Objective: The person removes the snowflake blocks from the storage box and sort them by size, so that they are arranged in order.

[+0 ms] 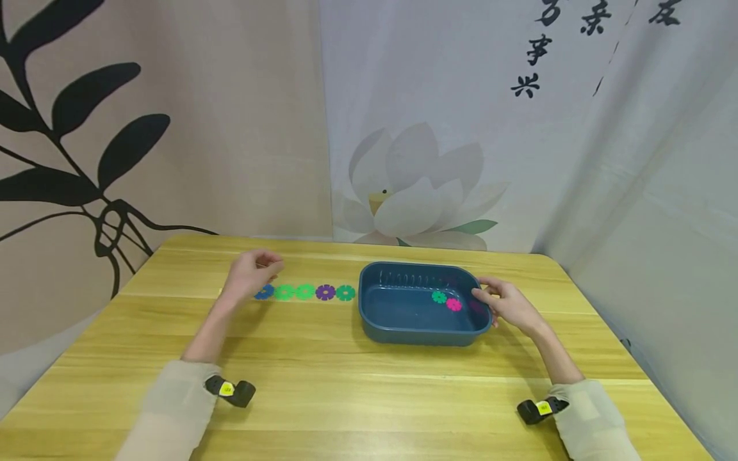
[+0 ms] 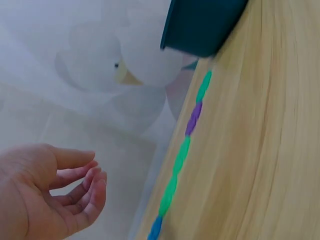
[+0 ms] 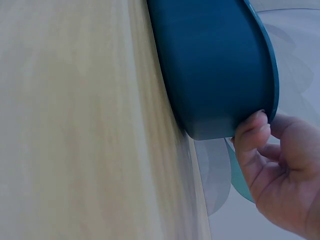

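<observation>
My left hand (image 1: 251, 274) hovers above the left end of a row of flat notched plastic discs, its fingers loosely curled with nothing between them in the left wrist view. Blue (image 1: 264, 292), green (image 1: 285, 292), second green (image 1: 305, 292), purple (image 1: 325, 292) and teal discs (image 1: 345, 292) lie in that row. To its right stands a dark blue plastic basin (image 1: 398, 334); a teal disc (image 1: 439, 297) and a pink disc (image 1: 453, 305) lie inside. My right hand (image 1: 507, 304) pinches the basin's right rim between thumb and fingers.
The wooden table (image 1: 346, 403) ends at a printed curtain (image 1: 265, 128) along the back. Another curtain (image 1: 663, 224) hangs along the right side. Each wrist carries a small black camera, one left (image 1: 237, 392) and one right (image 1: 536, 411).
</observation>
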The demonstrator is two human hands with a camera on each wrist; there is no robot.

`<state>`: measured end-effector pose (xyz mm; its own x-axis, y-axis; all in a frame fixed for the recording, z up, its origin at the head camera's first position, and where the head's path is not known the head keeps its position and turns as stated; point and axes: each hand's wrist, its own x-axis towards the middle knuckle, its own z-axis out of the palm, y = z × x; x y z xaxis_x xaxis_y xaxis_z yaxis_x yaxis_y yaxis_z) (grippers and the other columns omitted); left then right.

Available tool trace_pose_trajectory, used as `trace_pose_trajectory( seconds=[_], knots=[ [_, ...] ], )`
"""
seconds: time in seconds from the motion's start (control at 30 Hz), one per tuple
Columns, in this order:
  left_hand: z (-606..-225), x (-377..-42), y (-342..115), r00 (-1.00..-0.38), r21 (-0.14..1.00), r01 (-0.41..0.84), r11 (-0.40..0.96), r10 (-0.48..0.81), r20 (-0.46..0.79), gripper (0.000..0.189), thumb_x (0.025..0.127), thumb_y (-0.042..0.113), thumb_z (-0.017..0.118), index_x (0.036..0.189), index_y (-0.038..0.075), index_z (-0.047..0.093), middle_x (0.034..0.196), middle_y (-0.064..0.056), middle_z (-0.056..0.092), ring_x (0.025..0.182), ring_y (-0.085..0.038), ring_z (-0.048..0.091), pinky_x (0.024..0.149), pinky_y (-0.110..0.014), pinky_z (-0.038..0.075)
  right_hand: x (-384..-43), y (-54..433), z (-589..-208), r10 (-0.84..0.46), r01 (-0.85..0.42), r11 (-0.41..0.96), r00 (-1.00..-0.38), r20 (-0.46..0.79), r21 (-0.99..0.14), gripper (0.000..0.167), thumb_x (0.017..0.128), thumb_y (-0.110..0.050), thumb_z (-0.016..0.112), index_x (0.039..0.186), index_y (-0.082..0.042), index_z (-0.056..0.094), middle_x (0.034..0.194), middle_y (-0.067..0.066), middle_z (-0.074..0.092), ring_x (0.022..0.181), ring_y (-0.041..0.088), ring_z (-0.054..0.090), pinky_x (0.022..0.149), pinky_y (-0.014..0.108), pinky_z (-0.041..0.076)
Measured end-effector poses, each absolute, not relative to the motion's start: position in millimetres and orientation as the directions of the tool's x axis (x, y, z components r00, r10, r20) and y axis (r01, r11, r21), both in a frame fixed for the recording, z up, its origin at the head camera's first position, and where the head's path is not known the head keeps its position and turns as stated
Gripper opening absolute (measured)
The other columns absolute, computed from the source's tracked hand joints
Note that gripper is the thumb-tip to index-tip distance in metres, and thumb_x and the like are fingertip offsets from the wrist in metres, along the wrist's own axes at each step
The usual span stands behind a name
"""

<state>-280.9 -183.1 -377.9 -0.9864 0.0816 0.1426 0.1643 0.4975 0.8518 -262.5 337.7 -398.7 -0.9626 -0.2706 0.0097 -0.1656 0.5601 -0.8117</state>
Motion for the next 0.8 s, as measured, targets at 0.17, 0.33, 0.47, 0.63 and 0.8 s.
trace_pose_trajectory(
  seconds=[0.17, 0.33, 0.47, 0.63, 0.8],
  knots=[
    [-373, -281, -157, -0.984, 0.878, 0.173, 0.447, 0.120, 0.133, 0.030, 0.103, 0.016, 0.060, 0.123, -0.006, 0.062, 0.112, -0.024, 0.064, 0.103, -0.042, 0.061, 0.087, -0.045, 0.055, -263, 337, -398, -0.274, -0.173, 0.560, -0.962, 0.016, -0.811, 0.056, 0.104, -0.024, 0.058, 0.146, 0.009, 0.040, 0.078, 0.021, 0.053, 0.045, 0.023, 0.053, 0.049, 0.042, 0.050],
    [-373, -286, -132, -0.981, 0.891, 0.175, 0.420, 0.154, 0.120, 0.027, 0.102, 0.016, 0.062, 0.121, -0.004, 0.063, 0.106, -0.018, 0.066, 0.100, -0.039, 0.062, 0.087, -0.046, 0.055, -263, 337, -398, -0.270, -0.169, 0.560, -0.963, 0.014, -0.811, 0.056, 0.104, -0.024, 0.058, 0.146, 0.010, 0.040, 0.079, 0.022, 0.053, 0.045, 0.021, 0.053, 0.048, 0.042, 0.050],
    [-374, -287, -110, -0.976, 0.891, 0.197, 0.410, 0.170, 0.137, 0.023, 0.100, 0.015, 0.064, 0.115, -0.002, 0.066, 0.099, -0.014, 0.068, 0.094, -0.035, 0.065, 0.083, -0.044, 0.056, -263, 337, -398, -0.271, -0.168, 0.558, -0.963, 0.013, -0.813, 0.056, 0.104, -0.024, 0.058, 0.146, 0.010, 0.040, 0.079, 0.024, 0.052, 0.045, 0.021, 0.053, 0.048, 0.042, 0.050],
    [-371, -285, -83, -0.964, 0.879, 0.245, 0.408, 0.196, 0.177, 0.019, 0.098, 0.014, 0.067, 0.110, -0.002, 0.068, 0.095, -0.016, 0.069, 0.088, -0.035, 0.066, 0.073, -0.034, 0.055, -262, 337, -398, -0.272, -0.162, 0.552, -0.962, 0.007, -0.818, 0.056, 0.104, -0.023, 0.058, 0.146, 0.010, 0.040, 0.080, 0.024, 0.053, 0.045, 0.022, 0.053, 0.048, 0.041, 0.049],
    [-372, -281, -56, -0.954, 0.888, 0.262, 0.378, 0.242, 0.178, 0.017, 0.098, 0.014, 0.067, 0.107, 0.000, 0.069, 0.096, -0.019, 0.069, 0.087, -0.036, 0.066, 0.072, -0.038, 0.056, -262, 336, -398, -0.270, -0.156, 0.550, -0.963, 0.003, -0.820, 0.056, 0.104, -0.023, 0.059, 0.146, 0.009, 0.041, 0.080, 0.022, 0.053, 0.046, 0.022, 0.053, 0.048, 0.041, 0.049]
  ],
)
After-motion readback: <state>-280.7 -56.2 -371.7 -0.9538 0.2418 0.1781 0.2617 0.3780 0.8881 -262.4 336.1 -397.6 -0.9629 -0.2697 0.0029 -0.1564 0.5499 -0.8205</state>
